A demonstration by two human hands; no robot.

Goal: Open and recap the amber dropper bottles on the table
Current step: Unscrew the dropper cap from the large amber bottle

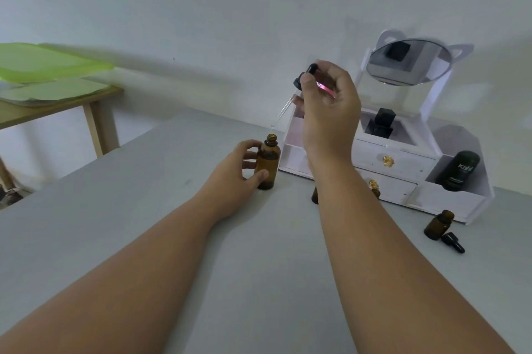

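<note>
A tall amber dropper bottle (269, 163) stands upright and uncapped on the grey table (115, 209), with my left hand (239, 172) wrapped around its body. My right hand (328, 106) holds its black dropper cap (304, 75) well above the bottle, and the glass pipette (283, 110) slants down toward the open neck without touching it. A small amber bottle (437, 225) stands uncapped at the right, its black cap (453, 242) lying beside it. Another small amber bottle (315, 195) is mostly hidden behind my right forearm.
A white cosmetic organiser (403, 163) with drawers, a round mirror (408, 61) and a black "Kahf" tube (459, 171) stands at the back right. A wooden side table (57, 106) with green sheets is at the far left. A white wall lies behind.
</note>
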